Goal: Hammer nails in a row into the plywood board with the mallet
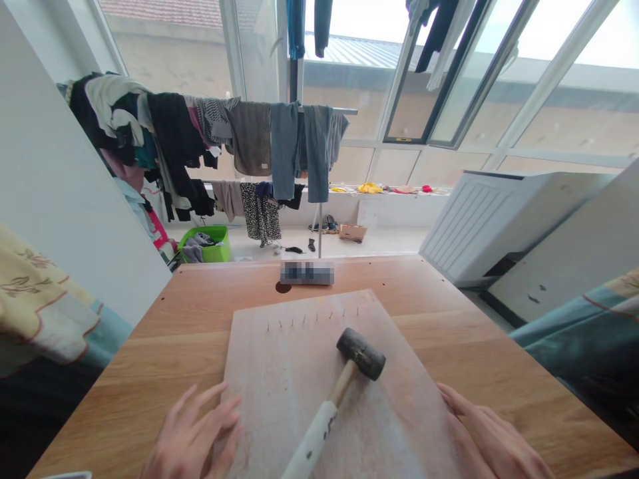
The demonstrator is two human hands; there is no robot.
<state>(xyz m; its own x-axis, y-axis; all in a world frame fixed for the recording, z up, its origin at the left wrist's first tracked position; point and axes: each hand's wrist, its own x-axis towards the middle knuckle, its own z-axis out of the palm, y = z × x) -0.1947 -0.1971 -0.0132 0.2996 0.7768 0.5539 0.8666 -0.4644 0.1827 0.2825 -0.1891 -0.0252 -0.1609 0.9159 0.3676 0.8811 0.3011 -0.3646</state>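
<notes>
A pale wooden board (279, 392) lies on the desk in front of me. Across its far part stands a row of several nails (304, 320), some of them leaning. On the board rests a rubber mallet (361, 354) with a black head, its white-wrapped handle pointing toward me. At the board's left edge is my left hand (194, 432), fingers apart, the fingertips over the edge. My right hand (489, 436) lies along the right edge with its fingers stretched out. Neither hand touches the mallet.
The wooden desk (140, 359) carries a small blurred box (307, 273) beyond the board, beside a dark round hole (283, 287). Behind it, laundry hangs on a drying rack (344, 111) above a green basket (219, 245). A white ribbed cabinet (479, 219) stands to the right.
</notes>
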